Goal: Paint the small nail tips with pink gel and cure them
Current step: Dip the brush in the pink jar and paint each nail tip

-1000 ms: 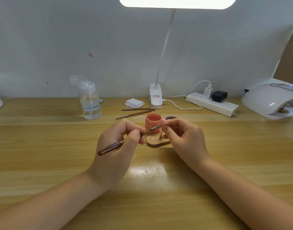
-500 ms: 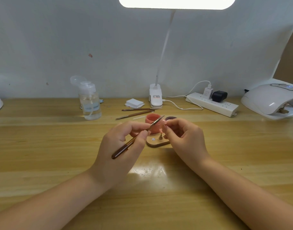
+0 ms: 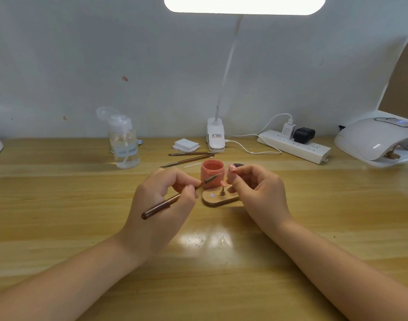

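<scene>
Wooden desk (image 3: 59, 216): left hand (image 3: 161, 205) grips the brush (image 3: 175, 198), right hand (image 3: 256, 193) pinches a pink nail tip (image 3: 232, 168) above the gel pot (image 3: 212, 173).

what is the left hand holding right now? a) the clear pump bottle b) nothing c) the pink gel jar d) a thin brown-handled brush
d: the left hand pinches a thin brown-handled brush, its tip aimed toward the pink gel jar, which stands on the table ungripped.
</scene>
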Demonstrator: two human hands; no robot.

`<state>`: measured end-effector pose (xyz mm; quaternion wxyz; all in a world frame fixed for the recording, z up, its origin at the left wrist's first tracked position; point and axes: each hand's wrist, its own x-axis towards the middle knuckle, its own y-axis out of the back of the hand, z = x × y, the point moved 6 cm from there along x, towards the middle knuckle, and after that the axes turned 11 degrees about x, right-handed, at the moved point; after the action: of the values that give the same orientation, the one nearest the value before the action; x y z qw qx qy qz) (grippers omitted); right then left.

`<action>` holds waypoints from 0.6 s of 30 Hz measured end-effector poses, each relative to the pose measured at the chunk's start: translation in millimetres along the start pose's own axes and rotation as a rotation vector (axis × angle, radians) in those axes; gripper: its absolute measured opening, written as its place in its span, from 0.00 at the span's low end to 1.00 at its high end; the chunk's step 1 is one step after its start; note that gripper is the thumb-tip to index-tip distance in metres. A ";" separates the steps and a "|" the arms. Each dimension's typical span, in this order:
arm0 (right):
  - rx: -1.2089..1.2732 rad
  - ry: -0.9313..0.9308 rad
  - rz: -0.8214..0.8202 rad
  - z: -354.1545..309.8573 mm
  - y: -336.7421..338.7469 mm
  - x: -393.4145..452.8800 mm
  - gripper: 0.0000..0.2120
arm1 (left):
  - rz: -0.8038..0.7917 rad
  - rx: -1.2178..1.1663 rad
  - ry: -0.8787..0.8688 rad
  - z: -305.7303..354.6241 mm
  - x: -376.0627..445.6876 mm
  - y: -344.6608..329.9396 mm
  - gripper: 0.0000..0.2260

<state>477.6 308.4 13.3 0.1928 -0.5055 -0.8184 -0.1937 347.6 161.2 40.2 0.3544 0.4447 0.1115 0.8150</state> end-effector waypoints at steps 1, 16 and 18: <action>0.009 -0.004 0.008 0.5 0.5 0.2 0.05 | 0.006 -0.026 0.038 -1.0 4.5 0.3 0.07; 0.006 0.037 0.013 -0.8 -2.7 -0.9 0.02 | -0.474 0.240 0.556 -29.7 122.1 -54.2 0.07; -0.005 0.044 0.010 -1.1 -2.8 -0.8 0.03 | -0.530 0.266 0.594 -31.5 118.0 -59.1 0.06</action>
<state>475.5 306.1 13.5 0.2106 -0.5057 -0.8109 -0.2059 308.9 288.1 68.8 0.4436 0.1881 0.4238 0.7670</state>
